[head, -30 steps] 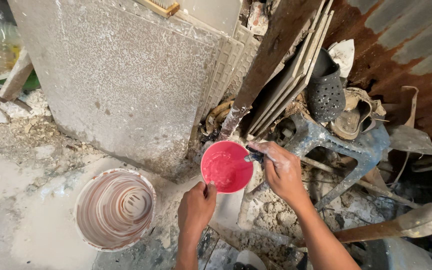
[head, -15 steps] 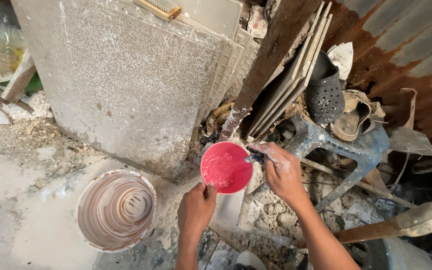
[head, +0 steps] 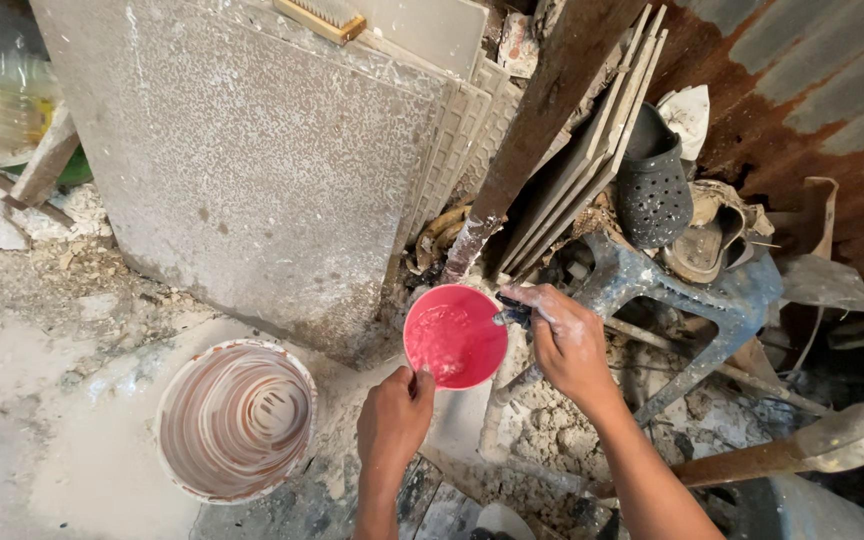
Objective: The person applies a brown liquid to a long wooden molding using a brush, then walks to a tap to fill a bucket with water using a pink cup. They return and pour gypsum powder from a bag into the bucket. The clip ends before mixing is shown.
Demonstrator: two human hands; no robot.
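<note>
The left hand [head: 392,420] is pinching the near rim of the pink cup [head: 455,336]. The right hand [head: 570,340] is gripping a dark tool [head: 514,312] at the cup's far edge, fingers clamped. A white bucket [head: 236,420] is sitting to the left on the floor.

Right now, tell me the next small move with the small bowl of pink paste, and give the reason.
Probably keep the left hand steady on the near rim of the small round bowl of pink paste while the right hand works its dark-handled tool through the paste, which looks lumpy and smeared up the walls.
</note>
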